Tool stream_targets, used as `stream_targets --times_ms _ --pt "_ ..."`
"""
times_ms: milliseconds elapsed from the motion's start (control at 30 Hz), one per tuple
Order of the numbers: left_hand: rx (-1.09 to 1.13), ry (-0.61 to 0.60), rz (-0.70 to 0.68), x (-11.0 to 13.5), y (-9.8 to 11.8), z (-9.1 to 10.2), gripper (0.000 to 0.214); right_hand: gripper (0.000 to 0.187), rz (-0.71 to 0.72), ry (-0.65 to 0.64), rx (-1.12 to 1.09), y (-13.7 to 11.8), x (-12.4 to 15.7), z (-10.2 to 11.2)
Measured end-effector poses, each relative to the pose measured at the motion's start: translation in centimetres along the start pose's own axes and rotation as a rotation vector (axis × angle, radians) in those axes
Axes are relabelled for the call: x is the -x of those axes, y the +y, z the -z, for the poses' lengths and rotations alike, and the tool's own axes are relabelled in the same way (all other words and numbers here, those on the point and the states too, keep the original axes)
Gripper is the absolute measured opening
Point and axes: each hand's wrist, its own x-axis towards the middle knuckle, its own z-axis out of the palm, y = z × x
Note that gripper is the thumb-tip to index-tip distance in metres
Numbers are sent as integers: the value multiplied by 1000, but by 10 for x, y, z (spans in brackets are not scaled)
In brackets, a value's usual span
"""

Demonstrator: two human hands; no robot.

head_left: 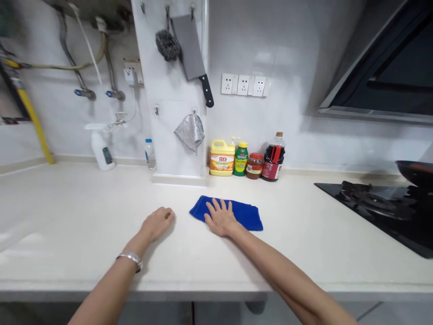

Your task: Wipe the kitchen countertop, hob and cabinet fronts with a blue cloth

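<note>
A blue cloth lies flat on the white countertop. My right hand presses palm-down on its left part, fingers spread and stretched out. To the left of the cloth, apart from it, my left hand rests on the countertop with its fingers curled in. Nothing shows in that hand, and a silver bracelet circles its wrist.
Against the wall stand a yellow detergent jug, a green bottle, a red-lidded jar and a dark sauce bottle. A cleaver hangs from a pillar hook. A gas stove is at right, a spray bottle at left.
</note>
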Motion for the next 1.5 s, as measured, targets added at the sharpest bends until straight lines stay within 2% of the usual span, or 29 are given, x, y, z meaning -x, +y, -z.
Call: stream_targets --times_ms 100,167,300,367,467,567,733,800,867,1000,1133,1233,1333,1400,1500 --pt "8 27 -69 34 -18 6 54 72 116 -24 -24 -13 37 -2" --pt "-47 33 -34 61 -44 13 61 72 168 -37 -32 -13 61 -4" --pt "-189 20 241 114 -110 33 70 71 243 -21 -45 -4 106 -12" --pt "-228 16 322 133 -138 40 73 69 264 12 -41 4 129 -15" --pt "-258 -4 304 146 -163 43 69 68 258 35 -33 19 163 -16" --pt "-266 3 275 146 -177 45 66 67 251 5 -16 33 189 -14" --pt "-237 69 334 140 -211 54 64 61 224 -22 54 40 202 -18" --pt "-232 79 346 135 -222 53 63 60 191 -40 84 31 197 -21" --pt "-235 72 352 129 -228 50 63 60 183 -62 113 11 187 -23" --pt "-248 57 320 118 -230 43 64 64 285 -138 159 -61 149 -25" --pt "-266 60 266 117 -232 39 66 66 457 -189 142 -139 101 -27" --pt "-233 51 269 120 -234 37 78 67 570 -188 96 -183 71 -30" --pt "-154 74 293 123 -232 38 93 68 665 -187 59 -217 43 -34" --pt "-117 87 294 125 -230 41 87 67 713 -174 48 -235 22 -37" --pt "-81 66 288 127 -225 48 64 65 733 -130 40 -259 -18 -43"
